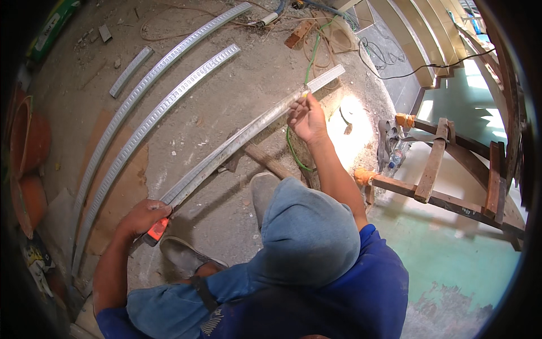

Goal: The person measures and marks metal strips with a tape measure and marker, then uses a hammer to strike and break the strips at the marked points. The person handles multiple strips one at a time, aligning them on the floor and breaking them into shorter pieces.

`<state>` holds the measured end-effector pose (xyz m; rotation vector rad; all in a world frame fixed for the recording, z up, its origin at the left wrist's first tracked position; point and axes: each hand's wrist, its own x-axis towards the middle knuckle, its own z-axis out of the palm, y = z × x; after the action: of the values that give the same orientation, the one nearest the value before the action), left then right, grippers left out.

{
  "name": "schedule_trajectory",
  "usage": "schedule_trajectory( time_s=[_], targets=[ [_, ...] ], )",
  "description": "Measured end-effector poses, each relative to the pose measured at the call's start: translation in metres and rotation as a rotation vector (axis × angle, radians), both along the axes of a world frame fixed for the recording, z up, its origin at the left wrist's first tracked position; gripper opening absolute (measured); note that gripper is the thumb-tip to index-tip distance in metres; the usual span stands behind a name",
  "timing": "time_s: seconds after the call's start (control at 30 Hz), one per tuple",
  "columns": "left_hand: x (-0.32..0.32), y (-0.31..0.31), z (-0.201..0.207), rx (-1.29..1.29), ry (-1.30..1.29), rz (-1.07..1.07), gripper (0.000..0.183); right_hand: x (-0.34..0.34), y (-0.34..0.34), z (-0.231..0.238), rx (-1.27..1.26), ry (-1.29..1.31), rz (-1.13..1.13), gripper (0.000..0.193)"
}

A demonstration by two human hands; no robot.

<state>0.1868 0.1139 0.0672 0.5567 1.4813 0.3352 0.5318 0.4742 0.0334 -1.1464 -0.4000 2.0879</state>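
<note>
A tape measure with an orange-red case is held in my left hand, fingers closed around it. That hand is at the near end of a long metal channel, which slants up to the right across my front. A pale strip runs along the channel from the case; it looks like the tape's blade. My right hand is by the channel's far part, thumb and fingers pinched together. A tiny yellow bit shows at its fingertips, too small to name.
Two long slotted metal strips and a short piece lie on the dusty floor to the left, partly over cardboard. A wooden stick and green cable lie beyond my feet. A wooden ladder-like frame stands right; orange buckets left.
</note>
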Motion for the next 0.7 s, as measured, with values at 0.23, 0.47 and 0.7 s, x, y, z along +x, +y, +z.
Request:
schedule_trajectory(
  time_s=[0.23, 0.47, 0.7],
  targets=[
    [0.030, 0.080, 0.020, 0.105, 0.187, -0.121, 0.033, -0.016, -0.065, -0.013, 0.094, -0.023, 0.456, 0.020],
    [0.077, 0.178, 0.021, 0.116, 0.173, -0.235, 0.034, -0.037, -0.061, 0.001, 0.098, -0.154, 0.255, 0.031],
    [0.026, 0.129, -0.020, 0.196, 0.111, -0.313, 0.029, 0.015, 0.056, -0.048, 0.061, -0.250, 0.101, 0.037]
  ],
)
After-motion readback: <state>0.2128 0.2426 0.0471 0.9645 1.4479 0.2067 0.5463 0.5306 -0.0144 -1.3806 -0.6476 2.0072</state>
